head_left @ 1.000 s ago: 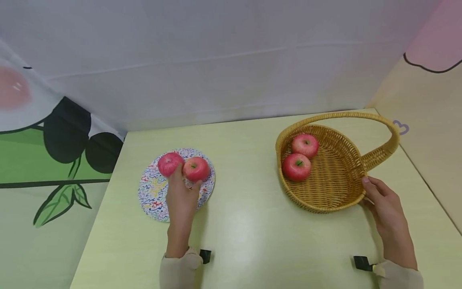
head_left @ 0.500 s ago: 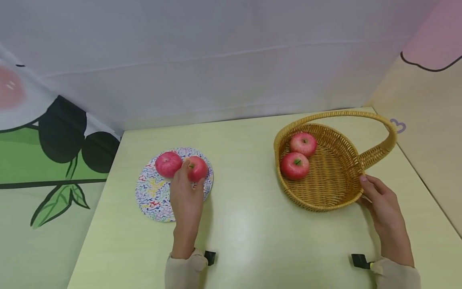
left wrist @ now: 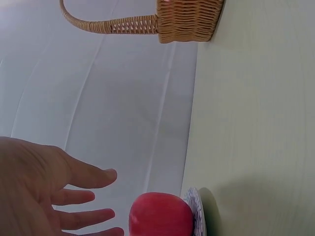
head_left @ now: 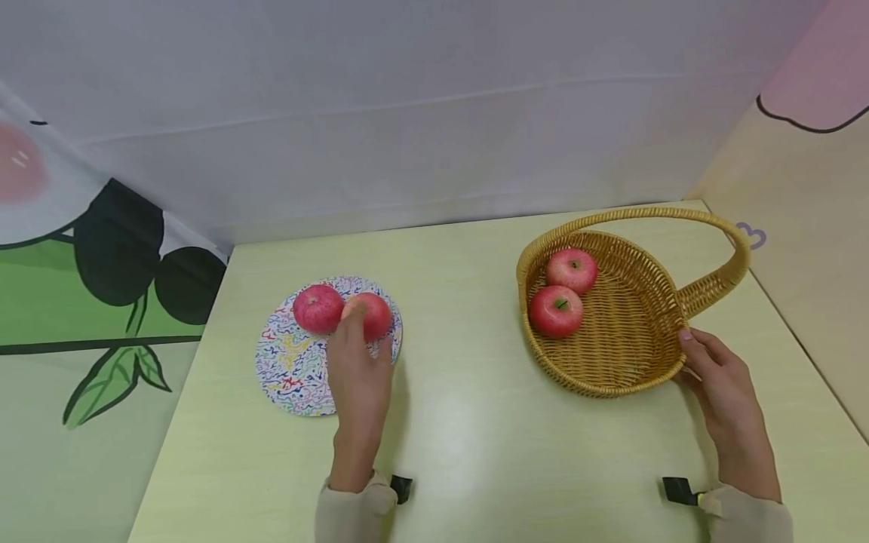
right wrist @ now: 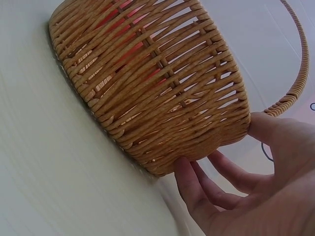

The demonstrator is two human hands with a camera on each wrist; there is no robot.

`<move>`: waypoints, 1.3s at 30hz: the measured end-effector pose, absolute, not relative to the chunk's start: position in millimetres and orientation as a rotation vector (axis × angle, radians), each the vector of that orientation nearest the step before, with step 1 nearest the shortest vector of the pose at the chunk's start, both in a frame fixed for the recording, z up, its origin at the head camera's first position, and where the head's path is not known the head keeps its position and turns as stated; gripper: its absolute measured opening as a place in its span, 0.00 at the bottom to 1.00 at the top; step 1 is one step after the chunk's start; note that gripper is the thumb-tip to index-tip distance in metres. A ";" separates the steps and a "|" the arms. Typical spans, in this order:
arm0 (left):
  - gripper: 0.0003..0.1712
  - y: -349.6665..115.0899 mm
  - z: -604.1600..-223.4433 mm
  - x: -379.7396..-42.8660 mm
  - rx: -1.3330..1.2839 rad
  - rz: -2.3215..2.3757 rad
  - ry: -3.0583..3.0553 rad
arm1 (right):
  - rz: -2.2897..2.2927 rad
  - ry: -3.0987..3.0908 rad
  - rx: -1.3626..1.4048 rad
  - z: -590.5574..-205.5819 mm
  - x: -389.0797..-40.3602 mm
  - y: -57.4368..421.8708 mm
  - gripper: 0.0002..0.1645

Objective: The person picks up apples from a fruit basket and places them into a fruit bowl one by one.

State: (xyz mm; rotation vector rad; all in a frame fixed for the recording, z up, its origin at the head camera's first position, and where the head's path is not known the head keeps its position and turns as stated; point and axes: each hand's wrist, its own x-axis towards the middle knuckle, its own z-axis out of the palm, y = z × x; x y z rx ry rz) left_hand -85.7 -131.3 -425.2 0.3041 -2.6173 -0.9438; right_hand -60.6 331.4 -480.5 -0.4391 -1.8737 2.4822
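Observation:
In the head view my left hand (head_left: 361, 381) hovers at a red apple (head_left: 379, 318) on the right side of a patterned round plate (head_left: 288, 366). Seen from the left wrist, the fingers are spread and relaxed, with a gap between them and the apple (left wrist: 161, 215). Left of that apple lies a striped pinkish-red round fruit (head_left: 317, 309). My right hand (head_left: 728, 388) grips the near right rim of a wicker basket (head_left: 621, 343), thumb at the rim and fingers beneath against the outer wall. Two red apples, a farther one (head_left: 572, 271) and a nearer one (head_left: 556, 311), sit at the basket's left.
The basket's tall handle (head_left: 713, 290) arches over its back and right side. A pale table (head_left: 462, 445) spans the space between plate and basket. Behind it hangs a pale cloth (head_left: 434, 151), and a printed panel (head_left: 41, 362) stands at the left.
My left hand has drifted right, from between the two fruits on the plate to over the right-hand apple. The right hand, basket and all the fruit look unmoved.

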 end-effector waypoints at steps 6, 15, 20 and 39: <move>0.36 -118.8 -421.6 -81.8 0.185 -1.013 -2.585 | 2.480 -1.871 -0.442 -480.3 -60.6 331.4 0.09; 0.36 -94.8 -408.4 -76.3 0.075 -1.190 -2.617 | 2.490 -1.863 -0.462 -480.8 -60.8 330.7 0.09; 0.35 -83.8 -404.2 -74.4 0.007 -1.292 -2.609 | 2.490 -1.859 -0.465 -481.4 -60.3 330.2 0.09; 0.36 -42.9 -396.3 -75.5 -0.251 -1.531 -2.708 | 2.523 -1.856 -0.483 -480.1 -63.3 333.8 0.09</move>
